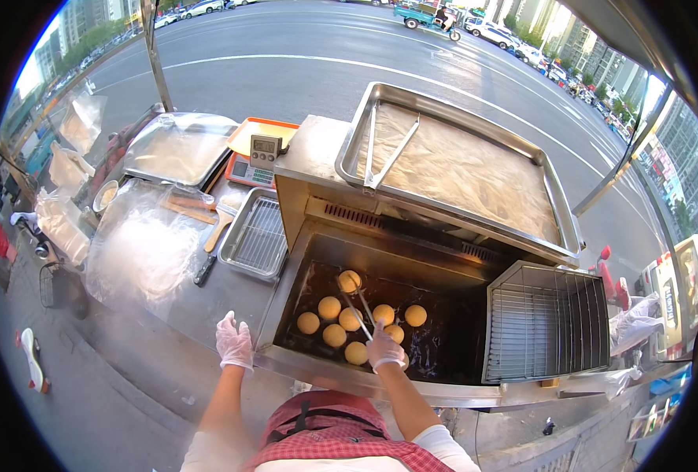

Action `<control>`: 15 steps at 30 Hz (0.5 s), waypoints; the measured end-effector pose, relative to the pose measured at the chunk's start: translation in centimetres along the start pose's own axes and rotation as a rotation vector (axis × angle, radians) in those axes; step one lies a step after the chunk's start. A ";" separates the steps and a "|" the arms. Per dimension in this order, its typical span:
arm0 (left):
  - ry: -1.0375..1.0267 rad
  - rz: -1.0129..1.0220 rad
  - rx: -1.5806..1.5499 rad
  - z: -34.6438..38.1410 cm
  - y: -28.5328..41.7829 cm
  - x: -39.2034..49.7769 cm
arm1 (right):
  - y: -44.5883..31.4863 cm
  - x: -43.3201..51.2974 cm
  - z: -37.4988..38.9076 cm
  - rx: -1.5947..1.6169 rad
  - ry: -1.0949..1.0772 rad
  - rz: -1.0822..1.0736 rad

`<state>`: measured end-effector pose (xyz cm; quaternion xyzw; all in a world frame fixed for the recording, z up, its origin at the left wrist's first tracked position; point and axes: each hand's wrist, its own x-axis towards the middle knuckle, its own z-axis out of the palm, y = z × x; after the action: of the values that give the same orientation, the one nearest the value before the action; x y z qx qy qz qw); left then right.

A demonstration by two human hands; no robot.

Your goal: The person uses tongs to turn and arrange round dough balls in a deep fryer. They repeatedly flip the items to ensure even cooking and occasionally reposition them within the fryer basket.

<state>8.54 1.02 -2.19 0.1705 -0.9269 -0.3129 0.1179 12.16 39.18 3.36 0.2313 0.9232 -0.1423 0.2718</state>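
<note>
Several golden-brown fried balls (329, 308) float in the dark oil of a deep fryer (452, 336). In its clear plastic glove, my right hand (384, 349) grips metal tongs (358, 312) above the oil. The tongs' tips reach the farthest ball (349, 279); whether they squeeze it or only touch it, I cannot tell. My hand partly covers the nearest balls at the right. My left hand (234, 345), also gloved, hovers near the counter's front edge, left of the fryer, fingers apart and holding nothing.
A lined steel tray (461, 171) holding other tongs (405, 144) sits above the fryer. At right is a draining rack (547, 324). Leftward are a racked tray (258, 233), a scraper (218, 230), floury plastic sheeting (148, 253), and a scale (246, 171) near a timer (264, 150).
</note>
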 end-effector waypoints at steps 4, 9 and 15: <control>-0.062 0.013 0.029 0.1 1.4 2.9 | 2.1 -0.8 1.7 0.066 0.123 0.159; -0.097 0.049 0.071 1.1 1.0 5.4 | 0.2 -2.9 0.6 -0.103 0.034 0.114; -0.176 0.044 0.092 2.0 -0.7 7.2 | 2.6 -2.2 2.9 -0.079 0.214 0.177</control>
<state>1.49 -1.21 -3.31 0.1274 -0.9505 -0.2811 0.0346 16.35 39.49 1.94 0.3148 0.9278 -0.0558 0.1924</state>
